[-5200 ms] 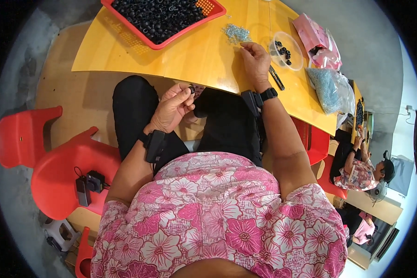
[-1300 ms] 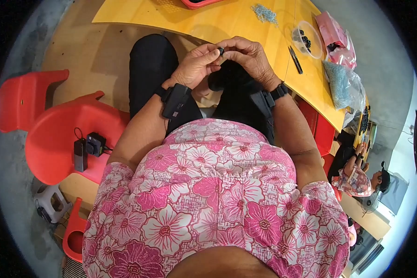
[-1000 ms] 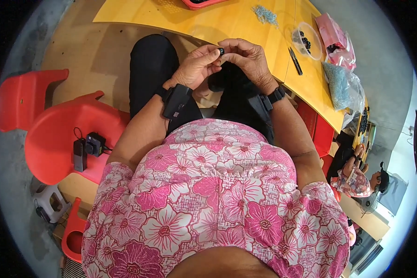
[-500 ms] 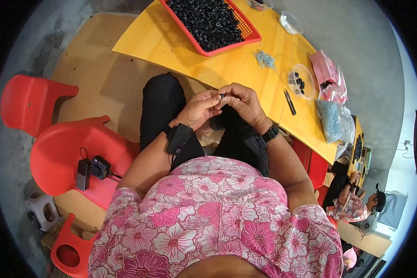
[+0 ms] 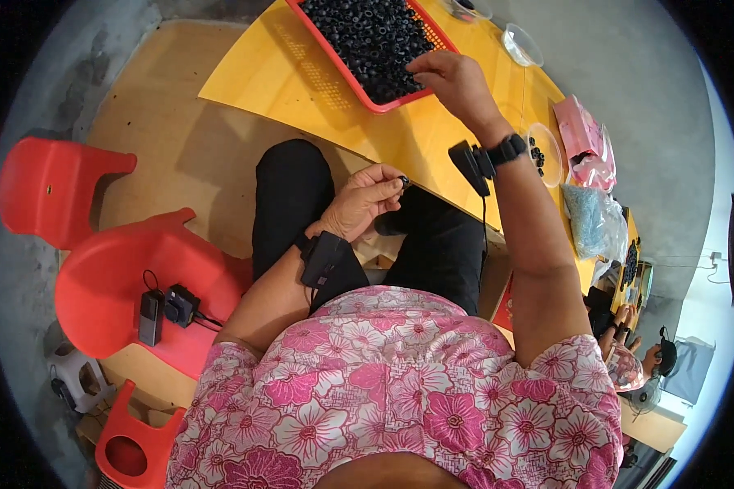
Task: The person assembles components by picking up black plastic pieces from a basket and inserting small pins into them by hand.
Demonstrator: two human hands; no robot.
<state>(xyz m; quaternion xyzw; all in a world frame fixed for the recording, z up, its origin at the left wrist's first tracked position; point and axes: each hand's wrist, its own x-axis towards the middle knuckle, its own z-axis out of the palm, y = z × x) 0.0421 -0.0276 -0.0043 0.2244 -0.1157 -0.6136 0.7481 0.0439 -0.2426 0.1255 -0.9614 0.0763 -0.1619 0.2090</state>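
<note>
Now my right hand [image 5: 453, 77] was stretched out over the yellow tabletop [image 5: 359, 138], arm nearly straight, with a black band at the wrist. Its fingers curled down at the near edge of the red tray [image 5: 347, 69], fingertips pressed together among the small black rings [image 5: 371, 37] heaped in it; whether that grip had closed on one I could not tell. My left hand [image 5: 359, 200] was low over my lap, just below the tabletop's edge, wrist bent and a black band strapped behind it. Its grip was pinched, thumb against forefinger, on a small black piece [image 5: 404, 181] at the fingertips.

Half a second earlier both hands had been together over my lap, fingertips meeting on that small piece. Since then the right one had left it and gone up to the tray, while the left had stayed where it was, still pinching. Further right on the tabletop sat a clear round dish [image 5: 544, 155] with a few dark pieces, then a pink bag [image 5: 581, 138] and a blue bag [image 5: 593, 222].
</note>
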